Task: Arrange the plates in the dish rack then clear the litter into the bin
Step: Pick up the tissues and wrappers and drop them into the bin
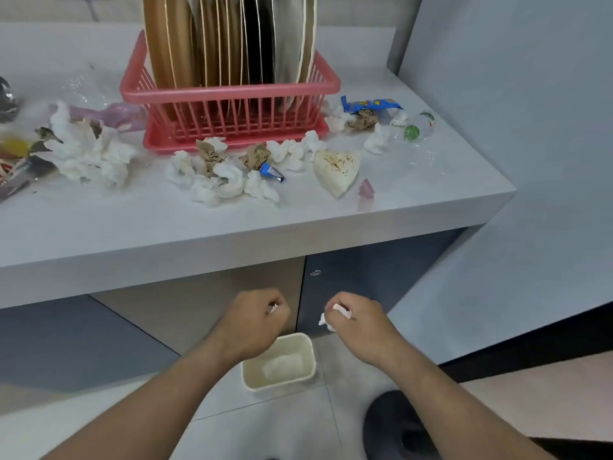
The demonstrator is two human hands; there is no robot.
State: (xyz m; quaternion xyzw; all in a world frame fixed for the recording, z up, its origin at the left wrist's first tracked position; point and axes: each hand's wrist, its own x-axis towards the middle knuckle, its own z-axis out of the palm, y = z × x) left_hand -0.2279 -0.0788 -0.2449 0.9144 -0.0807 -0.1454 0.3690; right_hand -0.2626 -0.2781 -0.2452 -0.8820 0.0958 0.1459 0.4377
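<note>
Several plates (pixel 212 41) stand upright in the red dish rack (pixel 232 94) at the back of the counter. Crumpled white and brown tissues (pixel 225 174) lie scattered in front of the rack, with a blue wrapper (pixel 370 104) and a stained paper piece (pixel 338 167) to the right. A cream bin (pixel 306 353) stands on the floor below the counter, with white litter inside. My left hand (pixel 255 320) is closed above the bin with a bit of white tissue showing. My right hand (pixel 358 322) holds a crumpled white tissue (pixel 336 315) just right of the bin.
The grey counter (pixel 199 227) ends at a corner on the right, beside a grey wall. More tissues and wrappers (pixel 83 147) pile at the left. A green marble-like ball (pixel 411 131) lies near the right edge. A dark shoe (pixel 394 426) is on the floor tile.
</note>
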